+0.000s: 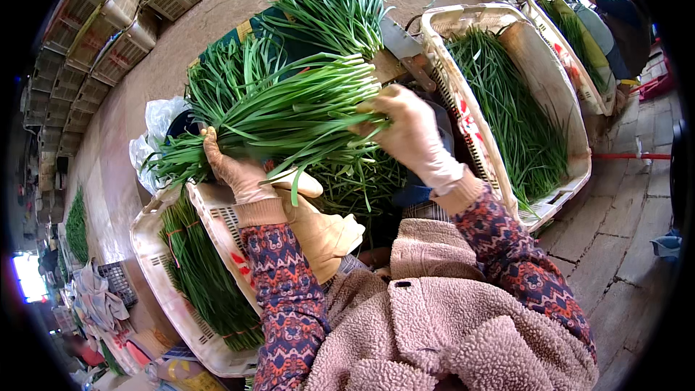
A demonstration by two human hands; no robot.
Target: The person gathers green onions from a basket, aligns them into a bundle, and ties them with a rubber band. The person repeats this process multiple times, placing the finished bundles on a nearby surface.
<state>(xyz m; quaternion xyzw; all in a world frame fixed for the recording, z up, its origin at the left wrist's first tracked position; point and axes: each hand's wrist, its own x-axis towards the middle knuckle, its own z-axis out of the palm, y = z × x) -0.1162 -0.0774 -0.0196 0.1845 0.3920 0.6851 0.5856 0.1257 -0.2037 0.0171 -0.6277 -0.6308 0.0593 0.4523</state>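
My left hand (233,168), in a thin glove, is closed round the leafy end of a large bunch of green chives (304,100). At the pale stem end, my gloved right hand (407,130) pinches a few stalks between thumb and fingers. Behind the held bunch, a pile of chives (342,16) and another (239,65) lie on a low surface. A wide-bladed knife (400,41) with a wooden handle rests beside the right crate. Loose stalks and leaves (358,184) lie below my hands.
To the right stands a white plastic crate (581,174) of loose chives; to the left, another crate (157,282) holds banded bundles. A clear plastic bag (155,141) is beyond my left hand. Stacked crates (119,5) stand at upper left. Another person (624,27) is at upper right.
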